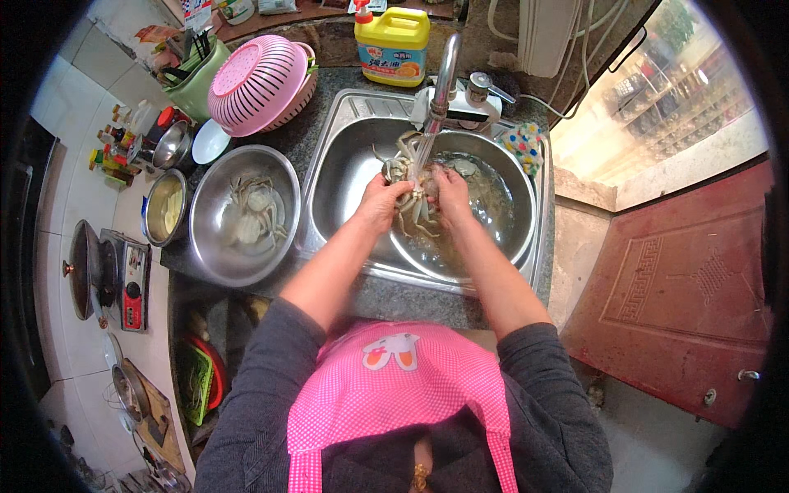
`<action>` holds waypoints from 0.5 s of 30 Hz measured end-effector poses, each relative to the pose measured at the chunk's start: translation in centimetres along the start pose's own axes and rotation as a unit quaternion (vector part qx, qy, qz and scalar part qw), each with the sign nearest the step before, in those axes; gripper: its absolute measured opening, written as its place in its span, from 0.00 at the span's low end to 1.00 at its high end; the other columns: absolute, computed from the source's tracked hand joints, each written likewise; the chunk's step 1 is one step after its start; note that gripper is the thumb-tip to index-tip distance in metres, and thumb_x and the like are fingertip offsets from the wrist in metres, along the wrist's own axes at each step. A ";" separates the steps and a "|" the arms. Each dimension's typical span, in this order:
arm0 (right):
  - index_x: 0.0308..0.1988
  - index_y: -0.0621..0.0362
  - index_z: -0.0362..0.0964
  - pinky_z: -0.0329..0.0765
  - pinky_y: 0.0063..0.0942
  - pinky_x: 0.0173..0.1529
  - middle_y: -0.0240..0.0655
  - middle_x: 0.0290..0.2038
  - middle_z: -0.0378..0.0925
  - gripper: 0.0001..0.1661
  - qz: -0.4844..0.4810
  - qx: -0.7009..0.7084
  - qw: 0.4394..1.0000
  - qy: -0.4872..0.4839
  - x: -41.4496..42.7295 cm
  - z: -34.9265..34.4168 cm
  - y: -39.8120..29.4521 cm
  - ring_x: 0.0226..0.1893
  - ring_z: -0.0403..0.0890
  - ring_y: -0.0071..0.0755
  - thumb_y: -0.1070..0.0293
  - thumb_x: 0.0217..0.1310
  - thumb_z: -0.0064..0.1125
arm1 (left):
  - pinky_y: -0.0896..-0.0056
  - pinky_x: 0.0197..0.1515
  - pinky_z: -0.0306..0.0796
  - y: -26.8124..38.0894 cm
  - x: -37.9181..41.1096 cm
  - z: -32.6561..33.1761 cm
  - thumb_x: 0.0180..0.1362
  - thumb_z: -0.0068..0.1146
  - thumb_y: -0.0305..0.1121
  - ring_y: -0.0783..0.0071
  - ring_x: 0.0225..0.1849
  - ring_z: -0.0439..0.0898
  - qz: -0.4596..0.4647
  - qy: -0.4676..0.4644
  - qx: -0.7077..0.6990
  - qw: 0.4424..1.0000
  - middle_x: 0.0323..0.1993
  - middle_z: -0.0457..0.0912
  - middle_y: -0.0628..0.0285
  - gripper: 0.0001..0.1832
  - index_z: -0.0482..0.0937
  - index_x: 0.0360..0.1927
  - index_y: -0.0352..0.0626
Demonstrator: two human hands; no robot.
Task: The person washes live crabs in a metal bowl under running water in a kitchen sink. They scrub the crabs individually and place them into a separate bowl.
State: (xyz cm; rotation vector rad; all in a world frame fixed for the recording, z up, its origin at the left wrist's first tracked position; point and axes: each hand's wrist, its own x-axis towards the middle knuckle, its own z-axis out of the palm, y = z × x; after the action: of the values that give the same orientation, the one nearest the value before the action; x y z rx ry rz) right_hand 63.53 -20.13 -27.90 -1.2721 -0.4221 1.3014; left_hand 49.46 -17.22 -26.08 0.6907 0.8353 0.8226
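Note:
Running water from the curved metal faucet [445,74] falls on a crab [407,166] over the stainless steel sink [345,135]. My left hand [380,202] grips the crab's body from the left, thumb on top. My right hand [452,194] is at the crab's right side, its fingers partly blurred and hidden by the splash, so its hold is unclear. Beneath, a round metal basin [526,237] holds murky water with a pale crab piece [465,167] in it. To the left, a large steel bowl [206,246] contains several crabs or crab parts [256,209].
Behind the sink stands a yellow detergent jug [392,46]. Pink plastic colanders [259,83] are at the back left beside a white bowl [211,142]. A dotted scrubbing cloth [523,146] lies at the sink's right corner. A smaller metal pot [165,208] sits left of the large bowl.

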 end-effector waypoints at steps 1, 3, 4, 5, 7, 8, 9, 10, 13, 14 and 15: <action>0.42 0.53 0.69 0.68 0.15 0.21 0.27 0.31 0.75 0.12 0.023 0.002 1.000 0.002 -0.1 -0.3 -0.2 0.23 0.72 0.18 0.58 0.62 0.48 | 0.65 0.40 0.75 0.1 -0.1 0.2 0.49 0.57 0.22 0.68 0.37 0.78 -0.008 -0.004 -0.006 1.000 0.37 0.78 0.59 0.17 0.70 0.44 0.40; 0.40 0.52 0.69 0.69 0.18 0.27 0.28 0.33 0.75 0.16 0.053 -0.007 0.998 0.022 0.6 -0.6 -0.3 0.27 0.73 0.20 0.53 0.63 0.46 | 0.62 0.39 0.75 0.0 -0.1 0.7 0.50 0.56 0.21 0.67 0.37 0.78 -0.023 -0.013 -0.019 0.999 0.37 0.78 0.58 0.18 0.69 0.45 0.41; 0.41 0.50 0.69 0.66 0.16 0.28 0.25 0.34 0.74 0.16 0.053 0.010 0.998 0.013 0.8 -0.6 0.0 0.28 0.72 0.18 0.51 0.62 0.47 | 0.59 0.39 0.76 -0.6 0.5 0.4 0.51 0.53 0.20 0.66 0.38 0.78 -0.035 0.010 -0.020 0.999 0.38 0.77 0.59 0.20 0.67 0.48 0.43; 0.41 0.47 0.69 0.64 0.15 0.28 0.23 0.35 0.74 0.16 0.053 0.027 0.998 0.004 0.9 -0.8 0.2 0.29 0.70 0.16 0.49 0.62 0.47 | 0.59 0.39 0.76 -0.8 0.9 0.2 0.51 0.53 0.20 0.66 0.39 0.78 -0.025 0.012 -0.031 0.999 0.39 0.77 0.59 0.20 0.66 0.48 0.43; 0.49 0.50 0.66 0.65 0.18 0.35 0.24 0.39 0.72 0.19 0.024 0.021 0.992 -0.123 -0.4 -0.7 -0.9 0.35 0.70 0.18 0.56 0.60 0.52 | 0.60 0.39 0.76 -0.9 1.0 0.4 0.51 0.52 0.20 0.66 0.39 0.77 -0.008 0.018 -0.055 0.998 0.40 0.76 0.60 0.20 0.66 0.49 0.44; 0.51 0.54 0.64 0.68 0.20 0.39 0.27 0.43 0.71 0.21 0.013 0.003 0.991 -0.137 -0.3 -0.9 -0.9 0.39 0.71 0.22 0.61 0.59 0.53 | 0.59 0.38 0.76 -0.8 1.3 0.5 0.52 0.50 0.20 0.66 0.40 0.77 -0.010 0.004 -0.066 0.998 0.41 0.75 0.61 0.21 0.65 0.50 0.45; 0.54 0.57 0.62 0.71 0.21 0.43 0.31 0.46 0.71 0.24 0.002 -0.013 0.988 -0.151 -0.3 -1.1 -0.8 0.44 0.73 0.25 0.65 0.59 0.54 | 0.58 0.38 0.76 -0.7 1.6 0.9 0.53 0.50 0.20 0.65 0.40 0.77 -0.016 0.011 -0.066 0.998 0.41 0.75 0.60 0.20 0.65 0.50 0.46; 0.59 0.54 0.58 0.71 0.23 0.46 0.30 0.48 0.70 0.30 0.015 -0.059 0.992 -0.111 -1.3 -0.8 -2.1 0.46 0.72 0.25 0.70 0.57 0.55 | 0.58 0.38 0.76 -0.8 1.8 1.1 0.53 0.50 0.20 0.65 0.40 0.77 -0.021 0.023 -0.067 0.997 0.41 0.75 0.60 0.20 0.65 0.50 0.46; 0.60 0.49 0.58 0.71 0.24 0.45 0.31 0.49 0.70 0.30 -0.019 -0.060 0.992 -0.105 -2.3 -2.0 -3.8 0.45 0.72 0.25 0.70 0.58 0.54 | 0.58 0.35 0.77 -1.0 2.6 1.9 0.56 0.49 0.23 0.64 0.39 0.77 -0.042 0.001 -0.064 0.997 0.42 0.74 0.58 0.18 0.64 0.51 0.45; 0.58 0.48 0.60 0.70 0.18 0.42 0.24 0.54 0.66 0.28 -0.018 -0.083 0.989 -0.118 -2.1 -2.9 -4.0 0.45 0.72 0.23 0.66 0.58 0.54 | 0.59 0.33 0.78 -1.1 2.8 2.1 0.56 0.50 0.23 0.64 0.38 0.78 -0.048 -0.019 -0.070 0.996 0.42 0.74 0.57 0.19 0.62 0.51 0.45; 0.57 0.48 0.62 0.71 0.20 0.42 0.26 0.52 0.68 0.26 -0.018 -0.088 0.988 -0.128 -2.1 -3.6 -4.3 0.45 0.72 0.23 0.67 0.58 0.54 | 0.59 0.31 0.78 -1.0 2.8 2.5 0.55 0.50 0.23 0.64 0.37 0.78 -0.054 -0.040 -0.074 0.995 0.42 0.74 0.56 0.20 0.61 0.51 0.44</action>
State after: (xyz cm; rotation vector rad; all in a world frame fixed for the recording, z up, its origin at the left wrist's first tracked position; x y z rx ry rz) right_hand 67.89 -22.60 -24.58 -1.2389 -0.7539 1.4268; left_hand 53.06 -15.86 -26.63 0.5387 0.7248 0.7465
